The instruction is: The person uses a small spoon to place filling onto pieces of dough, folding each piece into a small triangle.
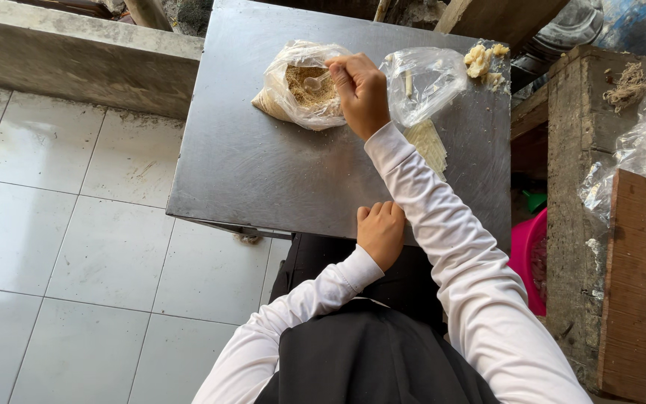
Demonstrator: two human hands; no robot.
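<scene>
The right hand (360, 90) reaches across the grey metal counter (263, 164), its grip pinched tight on a small spoon (314, 81) that dips into an open clear bag of brown crumbs (300, 93) near the far edge. The left hand (380, 232) rests curled shut on the near edge, holding nothing. The counter stands on white floor tiles (76, 224), with a second clear bag (422, 82), pale sticks (428, 144) and a wooden bench (577, 187) to the right.

Left of the crumb bag (300, 93) we see bare table (248, 172), open to its edge. Right of it, our right hand (360, 90), a clear bag (424, 82), pale strips (428, 142) and dough lumps (484, 60) crowd the way.
</scene>
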